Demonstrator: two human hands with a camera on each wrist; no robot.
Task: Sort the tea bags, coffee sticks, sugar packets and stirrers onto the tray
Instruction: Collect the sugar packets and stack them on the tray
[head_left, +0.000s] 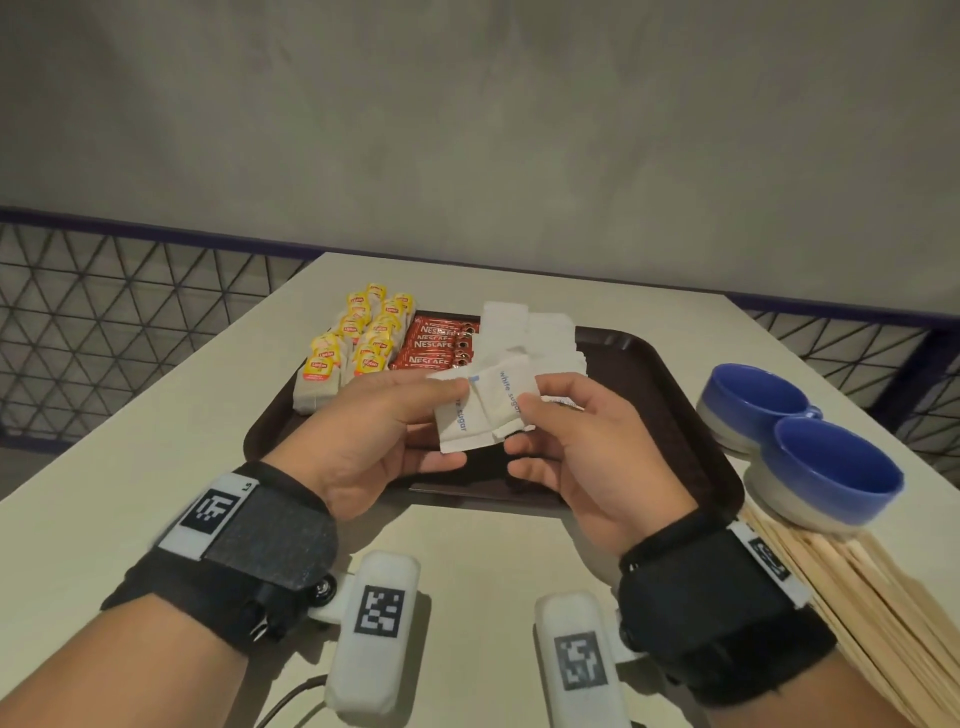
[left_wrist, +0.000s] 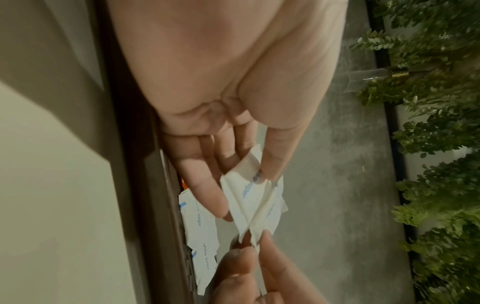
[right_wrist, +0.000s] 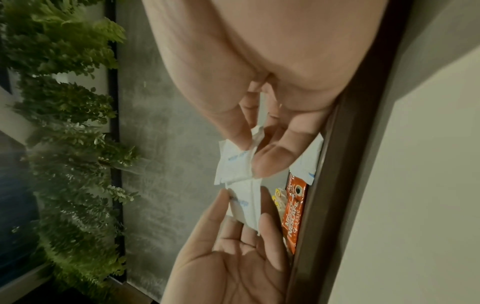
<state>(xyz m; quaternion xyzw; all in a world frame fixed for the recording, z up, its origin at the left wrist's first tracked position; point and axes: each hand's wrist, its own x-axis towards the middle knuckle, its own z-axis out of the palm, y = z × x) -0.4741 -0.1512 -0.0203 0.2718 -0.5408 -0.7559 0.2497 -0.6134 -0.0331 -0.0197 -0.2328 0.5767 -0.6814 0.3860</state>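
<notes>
Done so far: tea bags (head_left: 347, 349) sit in rows at the tray's far left, coffee sticks (head_left: 434, 344) beside them, and a spread of white sugar packets (head_left: 524, 332) next along, all on the brown tray (head_left: 670, 415)
Left to do: the wooden stirrers (head_left: 852, 587) lie on the table (head_left: 104, 499) at the right, off the tray, beside two blue cups (head_left: 810, 447); judging by that, the task is well past halfway
In hand: a few sugar packets (head_left: 480, 410), held just above the tray's near middle
Left hand (head_left: 363, 431): fingers and thumb pinch the packets' left edge
Right hand (head_left: 587, 441): fingers and thumb pinch the right edge
Packet look: white paper, blue "white sugar" print, creased, overlapping unevenly
</notes>
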